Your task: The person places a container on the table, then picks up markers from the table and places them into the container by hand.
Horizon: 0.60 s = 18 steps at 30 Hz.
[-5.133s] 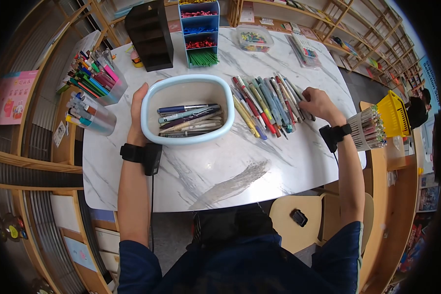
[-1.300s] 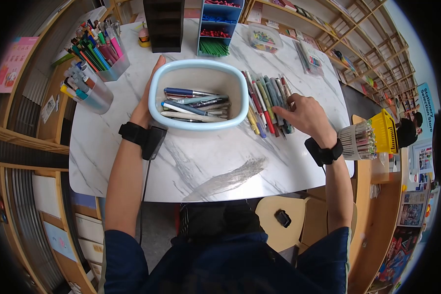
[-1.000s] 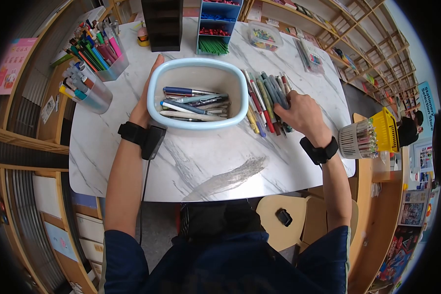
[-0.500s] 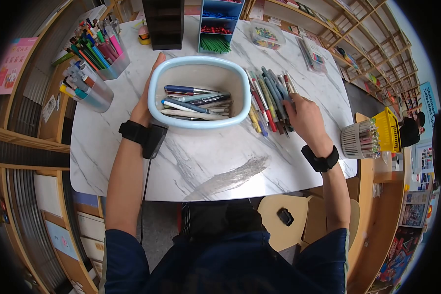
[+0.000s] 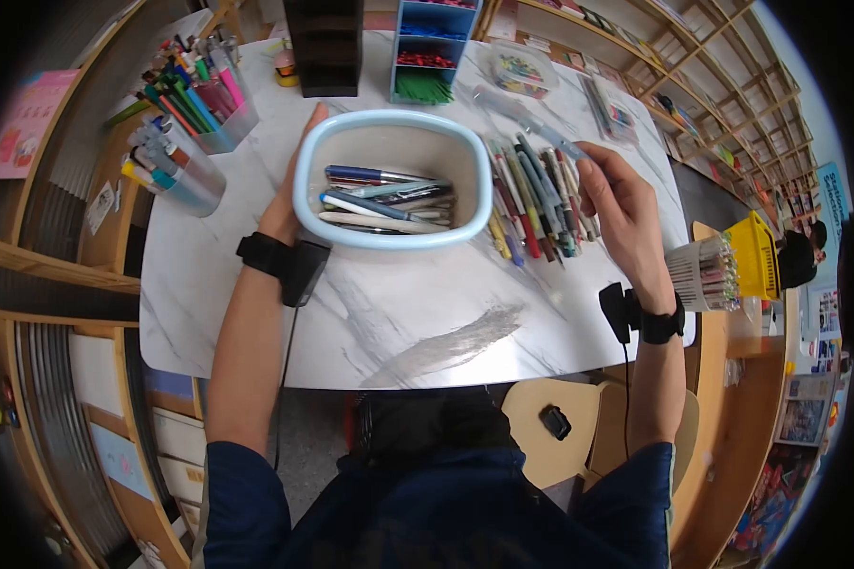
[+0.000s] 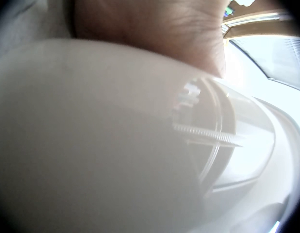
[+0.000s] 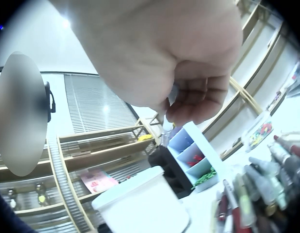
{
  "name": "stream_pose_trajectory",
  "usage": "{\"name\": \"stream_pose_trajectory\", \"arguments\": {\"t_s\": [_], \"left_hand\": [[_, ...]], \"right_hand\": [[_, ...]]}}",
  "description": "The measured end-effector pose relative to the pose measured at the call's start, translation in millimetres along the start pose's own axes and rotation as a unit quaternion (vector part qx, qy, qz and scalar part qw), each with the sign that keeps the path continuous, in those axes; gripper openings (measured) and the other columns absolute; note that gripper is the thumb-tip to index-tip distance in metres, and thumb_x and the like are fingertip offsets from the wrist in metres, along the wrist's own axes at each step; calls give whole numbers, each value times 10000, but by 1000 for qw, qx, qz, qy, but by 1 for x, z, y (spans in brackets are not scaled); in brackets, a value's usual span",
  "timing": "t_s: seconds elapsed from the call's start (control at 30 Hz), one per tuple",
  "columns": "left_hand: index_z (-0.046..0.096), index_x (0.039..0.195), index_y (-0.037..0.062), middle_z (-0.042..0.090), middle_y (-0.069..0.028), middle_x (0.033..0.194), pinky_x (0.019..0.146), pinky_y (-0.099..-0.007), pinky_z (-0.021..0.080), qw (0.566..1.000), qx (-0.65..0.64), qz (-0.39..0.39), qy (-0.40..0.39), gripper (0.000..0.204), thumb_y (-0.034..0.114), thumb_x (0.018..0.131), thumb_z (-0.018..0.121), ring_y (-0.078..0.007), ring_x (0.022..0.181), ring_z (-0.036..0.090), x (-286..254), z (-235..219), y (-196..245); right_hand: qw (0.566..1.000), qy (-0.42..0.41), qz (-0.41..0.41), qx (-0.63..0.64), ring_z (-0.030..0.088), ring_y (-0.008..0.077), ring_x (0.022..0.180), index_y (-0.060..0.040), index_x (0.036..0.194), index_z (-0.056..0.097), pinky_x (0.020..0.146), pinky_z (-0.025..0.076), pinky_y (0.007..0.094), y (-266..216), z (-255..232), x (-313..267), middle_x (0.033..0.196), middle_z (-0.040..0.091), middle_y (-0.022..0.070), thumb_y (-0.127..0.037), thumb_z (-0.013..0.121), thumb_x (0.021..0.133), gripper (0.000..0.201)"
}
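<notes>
My left hand (image 5: 289, 194) rests against the outer left side of a white bin (image 5: 392, 244) with a pale blue rim, its fingers extended along the wall. Several pens (image 5: 389, 199) lie inside the bin. In the left wrist view the palm (image 6: 155, 34) is against the smooth white wall. To the right of the bin, my right hand (image 5: 628, 204) pinches a grey-blue pen (image 5: 531, 121), blurred, raised above a pile of pens (image 5: 541, 204) and pointing up and left. In the right wrist view the curled fingers (image 7: 203, 97) mostly hide this pen.
Behind the bin stand a black organizer (image 5: 324, 47) and a blue compartment holder (image 5: 431, 52). Pen cups (image 5: 194, 185) are at left. A clear box (image 5: 522, 68) and a pen pack (image 5: 609, 109) lie at back right. A white basket (image 5: 700, 272) is at the right edge.
My right hand has come up from the pile with a pen between its fingers. Compared with the oldest frame, the pile is smaller and more pens lie in the bin. My left hand stays at the bin.
</notes>
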<state>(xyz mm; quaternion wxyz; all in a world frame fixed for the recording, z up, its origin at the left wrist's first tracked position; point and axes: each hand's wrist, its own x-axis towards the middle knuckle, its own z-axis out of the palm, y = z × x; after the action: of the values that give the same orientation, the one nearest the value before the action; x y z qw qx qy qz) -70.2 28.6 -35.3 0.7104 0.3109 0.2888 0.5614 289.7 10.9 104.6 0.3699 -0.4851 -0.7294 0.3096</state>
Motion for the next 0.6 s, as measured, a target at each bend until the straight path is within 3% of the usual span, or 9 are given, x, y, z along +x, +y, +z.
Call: {"name": "stream_pose_trajectory", "arguments": {"t_s": [0.1,0.17,0.2,0.23,0.3,0.33,0.43,0.47,0.6], "left_hand": [[662,1044,55,681,-68,938,784,-247,560,1000,16,14,9,610,622,978,447,-112,862,659,2,2,-1],[661,1047,56,681,-67,940,793,-246,557,999,24,23,13,608,620,979,445,-111,869,658,4,2,-1],[661,1048,57,681,-66,941,797,-246,556,999,26,27,13,607,619,980,444,-110,873,657,5,2,0],[661,1049,57,681,-66,942,801,-246,555,999,28,31,13,606,619,981,443,-110,877,657,10,1,2],[660,1050,57,680,-65,944,806,-245,553,999,28,37,13,605,618,982,442,-110,881,656,8,-2,4],[658,1063,54,679,-65,953,812,-244,549,998,41,42,21,610,616,986,432,-109,888,654,7,1,5],[651,1101,46,676,-65,982,833,-241,535,994,82,56,43,625,610,998,403,-106,911,648,4,8,6],[649,1114,43,675,-65,992,840,-240,530,992,96,60,50,630,608,1002,393,-105,919,645,3,9,7],[644,1102,42,669,-63,1003,834,-241,531,999,15,-34,17,634,614,1001,387,-103,919,643,0,9,12]], "right_hand": [[996,-68,-42,44,515,88,648,-22,1189,654,596,439,235,-25,19,-4,797,611,37,-193,596,1004,258],[989,-120,-82,-38,550,109,697,-22,1204,645,619,460,258,-41,30,-4,819,624,64,-162,619,984,263],[975,-107,-177,-76,600,198,730,-25,1183,648,654,485,318,-43,39,0,851,649,110,-115,641,945,255],[974,-110,-181,-74,600,198,730,-25,1183,648,654,485,318,-46,45,3,851,649,110,-115,641,945,255],[934,-120,-282,-185,613,305,764,-35,1146,658,693,497,370,-55,53,9,868,644,146,-85,645,911,240],[932,-123,-269,-212,611,352,818,-39,1114,663,787,486,425,-61,58,9,844,635,143,-73,633,902,217],[919,-114,-322,-196,607,348,859,-46,1171,638,922,453,459,-62,75,15,888,641,134,-86,606,925,251],[930,-140,-277,-198,611,343,970,-69,1244,602,1035,387,510,-63,78,13,1046,644,147,-78,574,942,304],[926,-85,-298,-216,602,336,1080,-92,1307,564,1073,352,550,-60,78,12,1203,606,159,-60,548,950,359]]}}
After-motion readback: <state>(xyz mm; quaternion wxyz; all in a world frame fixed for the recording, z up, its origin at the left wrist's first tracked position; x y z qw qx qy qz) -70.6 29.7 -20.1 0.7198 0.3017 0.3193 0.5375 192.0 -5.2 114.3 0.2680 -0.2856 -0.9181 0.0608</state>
